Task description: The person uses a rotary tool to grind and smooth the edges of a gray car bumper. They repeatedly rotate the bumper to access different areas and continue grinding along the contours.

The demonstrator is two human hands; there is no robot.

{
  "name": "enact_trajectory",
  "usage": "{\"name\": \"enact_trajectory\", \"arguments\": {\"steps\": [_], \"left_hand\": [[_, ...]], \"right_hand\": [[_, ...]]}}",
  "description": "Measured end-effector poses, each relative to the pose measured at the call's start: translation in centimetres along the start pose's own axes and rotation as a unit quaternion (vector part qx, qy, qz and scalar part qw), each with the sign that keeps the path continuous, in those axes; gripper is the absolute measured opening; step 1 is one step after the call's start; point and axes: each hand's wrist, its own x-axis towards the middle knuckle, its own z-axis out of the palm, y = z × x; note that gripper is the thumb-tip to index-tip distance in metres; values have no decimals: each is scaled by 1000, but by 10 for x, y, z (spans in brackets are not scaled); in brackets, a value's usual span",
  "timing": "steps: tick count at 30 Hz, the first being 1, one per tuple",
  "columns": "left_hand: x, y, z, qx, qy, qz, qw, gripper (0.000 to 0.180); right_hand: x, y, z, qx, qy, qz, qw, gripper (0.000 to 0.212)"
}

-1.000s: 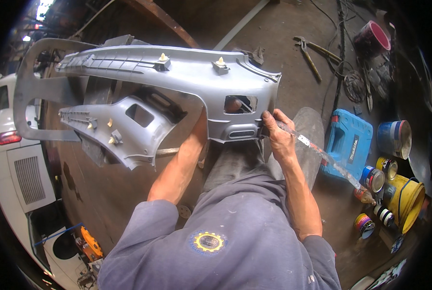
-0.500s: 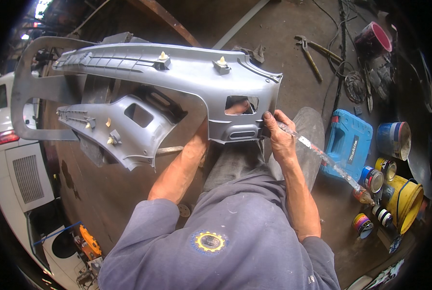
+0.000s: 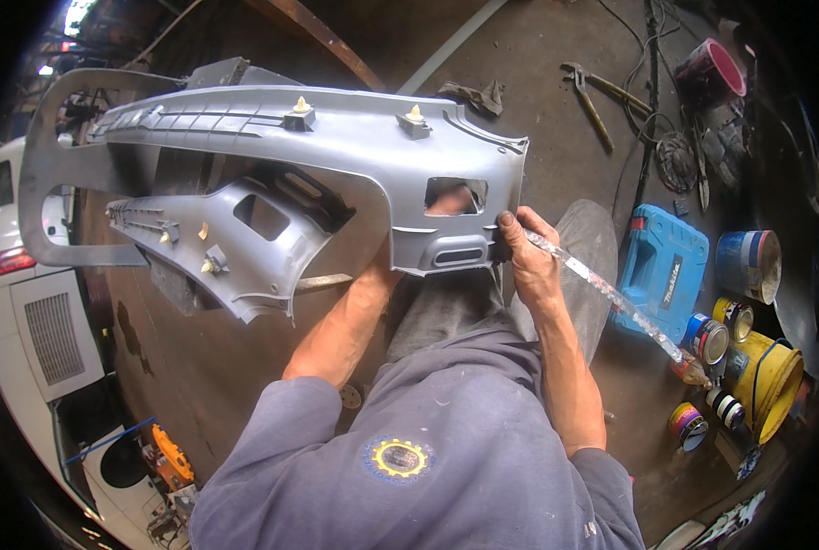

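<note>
holding smooth silvery panel (image 3: 409, 160), ribbed end (image 3: 180, 122), pointed clips (image 3: 301, 106)

Two hands (image 3: 534, 260), two grey panels (image 3: 363, 139) and one blue case (image 3: 655, 277) show.

Grey panel (image 3: 405, 151) in right grip (image 3: 534, 255)

The upper grey panel (image 3: 373, 137) hides most of the left grip (image 3: 452, 200), what shows being blurred.
</note>
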Motion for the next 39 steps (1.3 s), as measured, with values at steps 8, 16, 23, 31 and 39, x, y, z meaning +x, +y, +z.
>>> {"name": "enact_trajectory", "arguments": {"steps": [8, 16, 23, 31, 39], "left_hand": [[1, 3, -38, -143, -212, -34, 966, 45], [-33, 10, -36, -271, -71, -23, 960, 54], [-24, 14, -22, 40, 34, -10, 999, 37], [-2, 5, -25, -41, -29, -114, 992, 35], [6, 0, -18, -21, -46, -63, 997, 28]], "right_hand": [[-8, -14, 3, -70, 70, -44, 994, 37], [2, -14, 1, -218, 42, -57, 973, 31], [-25, -19, -37, -406, 65, -227, 883, 62], [-15, -69, -50, 182, 65, -60, 979, 48], [-11, -76, -7, -435, 40, -69, 897, 26]]}}
